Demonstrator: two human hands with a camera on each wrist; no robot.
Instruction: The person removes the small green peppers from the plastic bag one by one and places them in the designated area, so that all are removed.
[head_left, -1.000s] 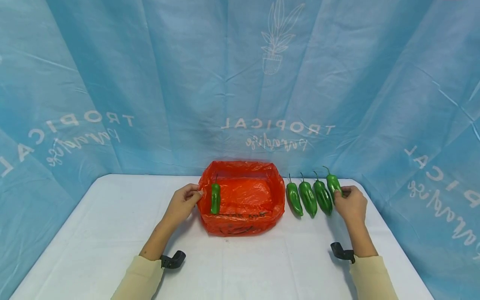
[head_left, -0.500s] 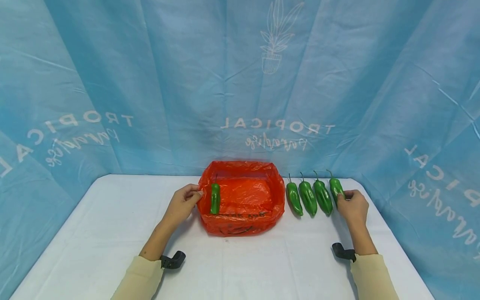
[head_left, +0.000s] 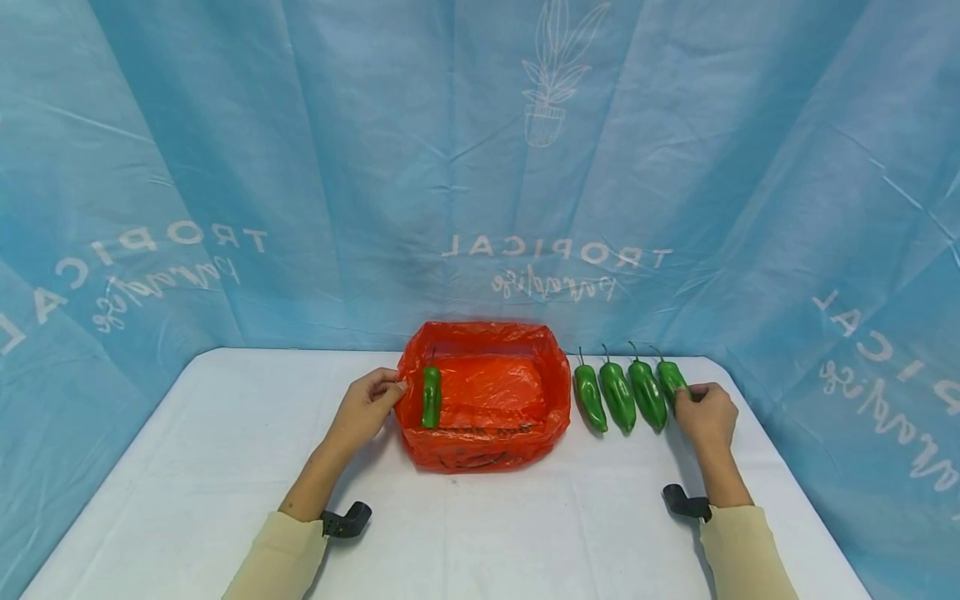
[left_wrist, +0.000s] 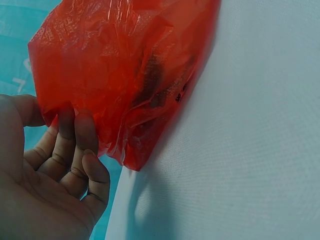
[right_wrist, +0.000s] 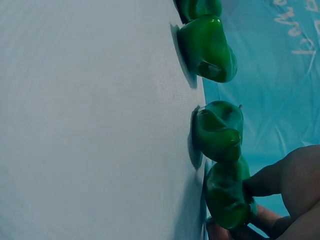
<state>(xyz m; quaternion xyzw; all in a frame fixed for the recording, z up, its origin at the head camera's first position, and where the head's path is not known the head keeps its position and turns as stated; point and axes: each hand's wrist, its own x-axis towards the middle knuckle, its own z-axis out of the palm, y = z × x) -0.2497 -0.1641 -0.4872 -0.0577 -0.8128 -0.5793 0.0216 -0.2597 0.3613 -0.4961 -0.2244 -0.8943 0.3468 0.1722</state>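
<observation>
An open red plastic bag (head_left: 487,454) stands mid-table in the head view. Its left rim is pinched by my left hand (head_left: 369,403), and in the left wrist view thumb and fingertips grip the red film (left_wrist: 90,65). One long green pepper (head_left: 431,398) lies inside the bag on the left. My right hand (head_left: 707,415) holds another green pepper (head_left: 670,373) at the right end of a row. The right wrist view shows that pepper (right_wrist: 226,197) between thumb and fingers, touching its neighbour. Its lower end is hidden by the hand in the head view.
Beside the bag, three more green peppers (head_left: 618,396) lie side by side, stems pointing away. A white cloth (head_left: 510,533) covers the table. Blue printed curtains (head_left: 375,208) hang behind and along both sides.
My right hand has shifted slightly right and towards me with its pepper, whose stem now sits lower, level with the row. The left hand and bag have stayed still.
</observation>
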